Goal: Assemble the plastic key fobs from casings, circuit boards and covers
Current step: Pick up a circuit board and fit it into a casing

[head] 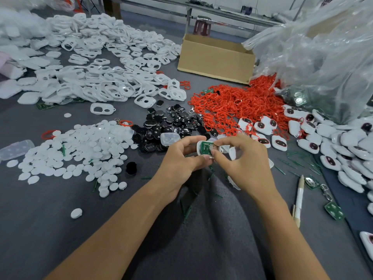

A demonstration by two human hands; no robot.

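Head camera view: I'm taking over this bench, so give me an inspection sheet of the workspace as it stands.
surface: grey surface, largely covered by heaps of parts.
job's things: white casing with a green circuit board in it; heaps of white frames, white round caps, black discs and red rings; assembled fobs at right.
clutter: pen, green offcuts, loose board, clear plastic bag.
grippers: left hand grips the white casing; right hand pinches at the circuit board.
cables: nothing seen on the surface.
surroundings: open cardboard box; red stool by a metal bench.

Casing between left hand, right hand
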